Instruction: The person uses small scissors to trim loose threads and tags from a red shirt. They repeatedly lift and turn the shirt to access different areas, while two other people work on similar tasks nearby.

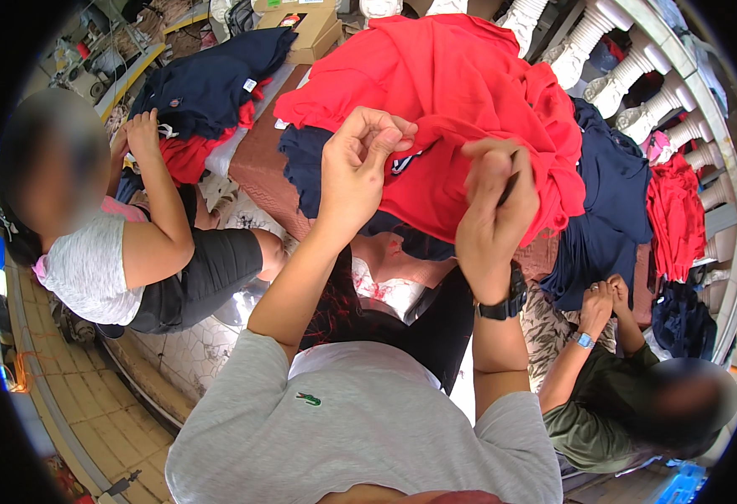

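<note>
A large heap of red fabric garments (469,76) lies in front of me. The fingers of my left hand (356,172) pinch the near edge of one red garment, beside a small dark-and-white label. Just to the right, over the same cloth, my right hand (494,223) has its fingers curled in. Those fingers are slightly blurred, and a narrow dark shape shows between them; what it is cannot be made out. A black watch (504,296) is on my right wrist. Navy fabric (307,164) sticks out from under the red cloth on the left.
Under the cloth is a brown-covered table (261,168). A person (91,260) sits at left by a navy garment (209,80); another person (616,386) is at lower right beside navy cloth (608,185). A cardboard box (314,34) stands behind. White balusters (612,92) line the right.
</note>
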Available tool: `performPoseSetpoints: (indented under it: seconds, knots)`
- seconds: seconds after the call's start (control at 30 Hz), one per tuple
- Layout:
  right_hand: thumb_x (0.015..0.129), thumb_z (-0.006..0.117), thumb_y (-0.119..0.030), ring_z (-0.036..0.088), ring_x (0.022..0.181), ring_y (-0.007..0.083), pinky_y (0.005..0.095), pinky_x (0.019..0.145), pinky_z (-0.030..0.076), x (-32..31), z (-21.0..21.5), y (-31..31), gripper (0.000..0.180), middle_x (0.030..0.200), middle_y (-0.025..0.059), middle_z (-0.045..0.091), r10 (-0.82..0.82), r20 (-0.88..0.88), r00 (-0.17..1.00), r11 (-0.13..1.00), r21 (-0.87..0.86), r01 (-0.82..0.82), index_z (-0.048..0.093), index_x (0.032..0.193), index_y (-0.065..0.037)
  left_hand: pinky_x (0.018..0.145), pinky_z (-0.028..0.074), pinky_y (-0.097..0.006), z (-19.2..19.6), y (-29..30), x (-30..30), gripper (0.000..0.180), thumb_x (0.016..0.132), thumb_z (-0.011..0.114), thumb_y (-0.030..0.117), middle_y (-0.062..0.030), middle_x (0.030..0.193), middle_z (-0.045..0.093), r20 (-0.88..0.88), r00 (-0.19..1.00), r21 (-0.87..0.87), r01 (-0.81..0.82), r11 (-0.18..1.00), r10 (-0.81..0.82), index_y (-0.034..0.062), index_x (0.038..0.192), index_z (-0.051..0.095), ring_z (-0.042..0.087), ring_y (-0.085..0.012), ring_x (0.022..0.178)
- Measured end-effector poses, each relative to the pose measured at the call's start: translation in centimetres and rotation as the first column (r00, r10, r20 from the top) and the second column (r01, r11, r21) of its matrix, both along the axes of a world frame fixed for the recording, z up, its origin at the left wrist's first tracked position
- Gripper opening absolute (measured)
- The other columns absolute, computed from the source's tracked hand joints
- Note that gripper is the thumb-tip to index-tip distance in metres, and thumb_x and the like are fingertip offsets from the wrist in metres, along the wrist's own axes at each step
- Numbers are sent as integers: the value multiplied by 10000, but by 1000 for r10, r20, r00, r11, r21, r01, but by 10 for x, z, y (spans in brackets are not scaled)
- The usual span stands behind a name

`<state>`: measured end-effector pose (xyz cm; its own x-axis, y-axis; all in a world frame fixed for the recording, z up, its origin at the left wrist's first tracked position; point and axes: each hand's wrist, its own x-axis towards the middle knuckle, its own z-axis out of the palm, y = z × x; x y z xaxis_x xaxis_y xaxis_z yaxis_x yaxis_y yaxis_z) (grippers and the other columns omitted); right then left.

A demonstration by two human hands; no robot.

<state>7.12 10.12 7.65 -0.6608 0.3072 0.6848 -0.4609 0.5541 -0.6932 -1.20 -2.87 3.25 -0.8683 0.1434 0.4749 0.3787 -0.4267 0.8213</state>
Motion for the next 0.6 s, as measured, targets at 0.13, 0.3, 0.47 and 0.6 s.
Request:
performPoseSetpoints:
  seconds: [0.13,0.3,0.47,0.6]
  knots:
    - [1081,516,-267,483,614,159,347,570,396,-1,-13,-12,329,679,129,518,256,347,902,964,-155,-214,550,945,31,863,560,-291,0,0,-2,59,1023,578,36,-140,990,705,27,1000,41,8,999,-9,-22,1018,569,685,-157,901]
    - [1107,357,-402,339,584,71,267,525,300,-12,-23,-12,463,679,-16,381,318,352,880,932,-285,-223,579,973,-19,860,552,-272,-4,-1,-4,133,987,634,6,-116,1002,695,35,998,-81,-56,995,59,-11,1113,591,674,-145,922]
    - [1109,354,-375,343,595,74,260,529,305,-14,-27,-10,444,699,-18,383,309,341,888,939,-257,-228,595,1003,-17,847,535,-247,-5,-3,-2,100,965,655,-12,-78,974,693,-16,991,-296,-134,946,136,-24,1064,643,664,-114,899]
    - [1113,358,-283,444,613,206,371,614,390,-10,-24,-12,416,677,130,476,278,347,896,954,-211,-215,608,1000,30,826,522,-246,-5,-6,-2,40,974,649,1,-58,951,685,-87,983,-384,-184,905,163,-35,991,657,642,-102,867]
